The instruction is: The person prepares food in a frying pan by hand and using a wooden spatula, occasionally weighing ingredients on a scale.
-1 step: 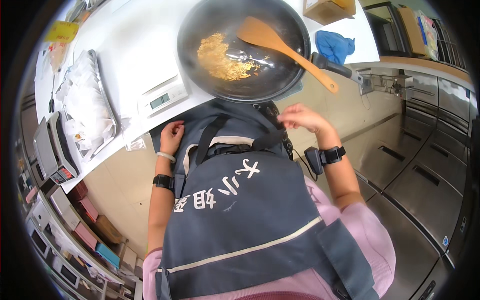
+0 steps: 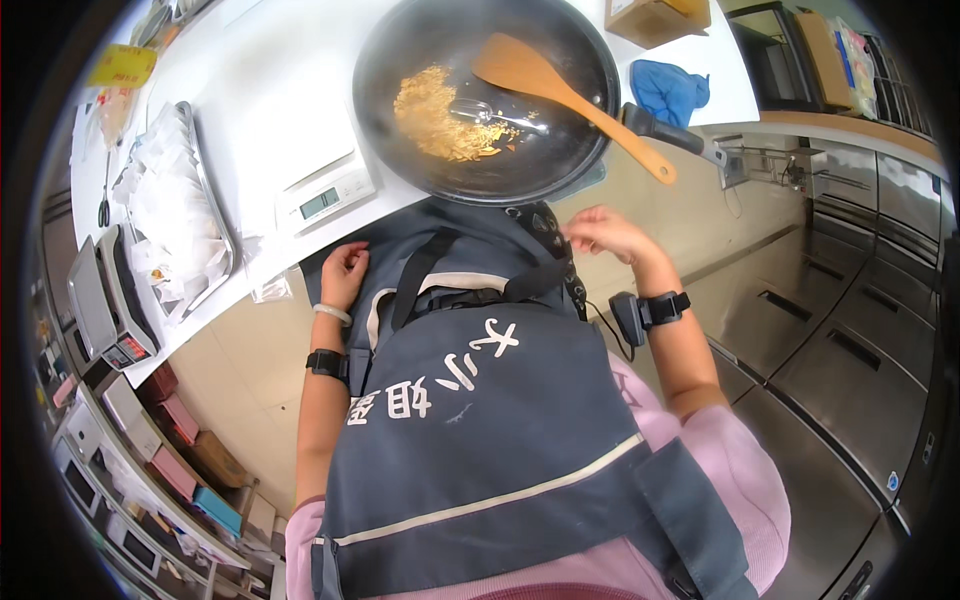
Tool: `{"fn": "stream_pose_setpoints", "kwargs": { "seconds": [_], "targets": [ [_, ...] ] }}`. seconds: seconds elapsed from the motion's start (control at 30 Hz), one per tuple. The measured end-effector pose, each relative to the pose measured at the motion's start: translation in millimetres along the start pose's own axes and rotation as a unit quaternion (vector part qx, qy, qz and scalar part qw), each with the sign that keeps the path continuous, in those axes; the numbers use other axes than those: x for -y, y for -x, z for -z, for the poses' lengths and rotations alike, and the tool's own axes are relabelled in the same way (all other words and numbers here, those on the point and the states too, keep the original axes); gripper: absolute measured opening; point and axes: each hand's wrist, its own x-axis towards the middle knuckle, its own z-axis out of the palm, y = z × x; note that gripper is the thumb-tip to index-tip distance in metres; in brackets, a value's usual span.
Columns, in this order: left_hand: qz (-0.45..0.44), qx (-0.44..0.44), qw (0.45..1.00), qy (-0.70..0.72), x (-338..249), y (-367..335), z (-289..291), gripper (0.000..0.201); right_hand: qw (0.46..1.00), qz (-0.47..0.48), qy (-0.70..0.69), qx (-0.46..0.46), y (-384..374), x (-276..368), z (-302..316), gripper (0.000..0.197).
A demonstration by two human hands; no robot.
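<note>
My left hand (image 2: 345,272) hangs by the table's front edge, its fingers curled against the dark grey apron (image 2: 480,370); whether they grip the cloth is hidden. At the apron's other side, my right hand (image 2: 607,235) has its fingertips drawn together beside the patterned dark cloth (image 2: 548,228). What those fingertips hold, if anything, is too small to make out. Beyond both hands stands a large black wok (image 2: 400,35) containing golden-brown crumbly food (image 2: 435,115), a shiny spoon (image 2: 473,110) and a wooden spatula (image 2: 540,72). The spatula's handle sticks out over the rim.
A white digital scale (image 2: 325,198) stands left of the wok. Farther left are a metal tray (image 2: 217,205) with white paper and a second scale (image 2: 108,295). A blue cloth (image 2: 668,92) and a cardboard box (image 2: 655,18) lie right. Steel drawers (image 2: 830,320) line the right side.
My right hand has shifted very slightly right. The apron cloth beside it has moved, showing more of the patterned cloth. My left hand has not moved.
</note>
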Motion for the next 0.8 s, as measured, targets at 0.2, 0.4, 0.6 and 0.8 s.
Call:
{"fn": "stream_pose_setpoints", "kwargs": {
  "seconds": [0.2,0.4,0.6,0.8],
  "targets": [
    [0.008,0.008,1.0,-0.019,-5,3,-4,0.018,0.943,0.034,-0.07,-0.322,-35,-45,30,0.029],
    [-0.032,-0.03,0.999,-0.028,-19,12,5,0.015,0.939,0.134,0.192,-0.251,-64,-60,37,0.036],
    [-0.178,-0.171,0.955,-0.167,-86,21,33,0.007,0.959,0.178,0.22,-0.037,-33,-15,-28,0.026],
    [-0.205,-0.397,0.855,-0.263,-65,9,76,0.026,0.858,0.312,0.399,0.091,40,129,-110,0.024]
  ]
}}
